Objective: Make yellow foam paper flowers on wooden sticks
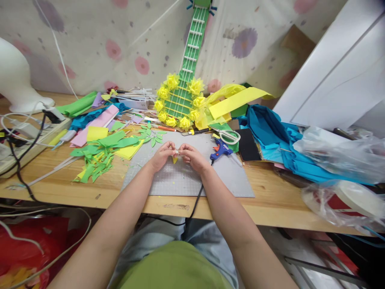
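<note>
I make out a table of pale wood, smooth but scuffed at its front edge, under a matt, smooth grey mat. From my station the small yellow piece looks papery, the flowers like thin, crinkled crepe and the leaves like matt paper, while I can't tell whether the rumpled blue stack is paper or cloth. I see hard plastic on the glue gun, glossy, creased clear plastic in the bag, and soft, matt cloth in the shirt.
</note>
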A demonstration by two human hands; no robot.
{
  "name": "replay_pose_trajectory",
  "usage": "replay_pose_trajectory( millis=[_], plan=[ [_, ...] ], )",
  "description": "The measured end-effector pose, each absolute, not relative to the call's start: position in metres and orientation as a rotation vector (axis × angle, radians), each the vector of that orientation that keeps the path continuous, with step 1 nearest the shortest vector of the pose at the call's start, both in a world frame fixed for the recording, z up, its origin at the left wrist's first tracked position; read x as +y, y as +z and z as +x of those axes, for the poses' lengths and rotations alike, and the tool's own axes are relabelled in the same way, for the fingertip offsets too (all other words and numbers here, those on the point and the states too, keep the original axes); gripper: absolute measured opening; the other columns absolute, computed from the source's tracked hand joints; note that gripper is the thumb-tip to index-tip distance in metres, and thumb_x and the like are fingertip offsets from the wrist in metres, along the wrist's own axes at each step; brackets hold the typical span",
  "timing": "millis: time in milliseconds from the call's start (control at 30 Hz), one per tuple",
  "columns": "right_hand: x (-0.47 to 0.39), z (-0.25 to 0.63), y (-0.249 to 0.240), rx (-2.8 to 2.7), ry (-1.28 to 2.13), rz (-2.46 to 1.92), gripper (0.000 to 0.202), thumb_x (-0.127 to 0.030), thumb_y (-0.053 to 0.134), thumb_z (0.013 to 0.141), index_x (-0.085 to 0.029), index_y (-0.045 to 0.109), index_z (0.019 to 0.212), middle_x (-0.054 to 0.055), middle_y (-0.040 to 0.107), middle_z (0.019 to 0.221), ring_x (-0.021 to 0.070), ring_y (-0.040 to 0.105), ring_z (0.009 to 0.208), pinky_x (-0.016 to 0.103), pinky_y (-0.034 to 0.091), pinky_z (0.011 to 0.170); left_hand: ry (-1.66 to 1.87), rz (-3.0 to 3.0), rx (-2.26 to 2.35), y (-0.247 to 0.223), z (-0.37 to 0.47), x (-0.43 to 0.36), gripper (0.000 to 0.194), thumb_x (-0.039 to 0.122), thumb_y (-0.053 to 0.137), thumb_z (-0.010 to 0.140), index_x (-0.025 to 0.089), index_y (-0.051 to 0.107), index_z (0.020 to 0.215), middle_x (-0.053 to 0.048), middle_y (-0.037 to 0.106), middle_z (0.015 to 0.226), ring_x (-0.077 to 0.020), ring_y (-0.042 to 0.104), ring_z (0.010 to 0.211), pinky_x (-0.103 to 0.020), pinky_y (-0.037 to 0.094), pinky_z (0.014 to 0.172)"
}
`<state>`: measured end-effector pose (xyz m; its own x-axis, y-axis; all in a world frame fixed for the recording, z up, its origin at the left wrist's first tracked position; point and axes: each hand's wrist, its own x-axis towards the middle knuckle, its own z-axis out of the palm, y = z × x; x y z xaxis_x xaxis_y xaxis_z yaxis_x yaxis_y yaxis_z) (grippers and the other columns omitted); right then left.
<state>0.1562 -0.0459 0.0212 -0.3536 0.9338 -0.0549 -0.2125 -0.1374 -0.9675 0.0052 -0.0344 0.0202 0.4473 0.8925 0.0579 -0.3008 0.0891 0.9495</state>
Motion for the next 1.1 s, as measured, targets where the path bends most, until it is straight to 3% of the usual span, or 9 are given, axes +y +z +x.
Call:
replay_pose_trajectory(
  millis=[333,500,667,1100],
  plan=[
    [-0.0478,0.1520,0.0217,-1.227,1.622,-0.947,0.018,-0.028,0.055,0.061,-0.020,0.040,0.065,-0.006,0.051,0.057,0.0029,0.020,0.042,0.020,0.009,0.043,0.981,1.156,0.661,0.0180,0.0066,-0.0338,0.021,0.019,0.058,0.058,0.018,0.044,0.074,0.004,0.050,0.059,-0.0100,0.047,0.058,-0.025,0.033,0.059],
    [-0.0439,0.1540,0.0174,-1.165,1.707,-0.867,0.016,-0.025,0.054,0.059,-0.020,0.041,0.067,-0.009,0.043,0.050,0.0029,0.018,0.040,0.019,0.010,0.043,0.997,1.139,0.673,0.0185,0.0062,-0.0336,0.019,0.018,0.057,0.059,0.018,0.044,0.074,0.004,0.050,0.058,-0.0101,0.045,0.057,-0.025,0.033,0.059],
    [-0.0415,0.1541,0.0164,-1.105,1.769,-0.849,0.015,-0.023,0.050,0.056,-0.020,0.041,0.068,-0.008,0.044,0.049,0.0030,0.018,0.039,0.018,0.010,0.042,1.031,1.125,0.681,0.0166,0.0060,-0.0320,0.015,0.018,0.055,0.061,0.018,0.044,0.072,0.004,0.048,0.057,-0.0105,0.045,0.057,-0.026,0.033,0.061],
    [-0.0439,0.1535,0.0186,-1.074,1.759,-0.867,0.021,-0.027,0.057,0.057,-0.020,0.039,0.068,-0.007,0.050,0.051,0.0022,0.017,0.039,0.018,0.008,0.042,1.014,1.116,0.663,0.0179,0.0067,-0.0330,0.016,0.019,0.057,0.061,0.017,0.046,0.072,0.004,0.048,0.057,-0.0103,0.045,0.058,-0.026,0.032,0.061]
  ],
)
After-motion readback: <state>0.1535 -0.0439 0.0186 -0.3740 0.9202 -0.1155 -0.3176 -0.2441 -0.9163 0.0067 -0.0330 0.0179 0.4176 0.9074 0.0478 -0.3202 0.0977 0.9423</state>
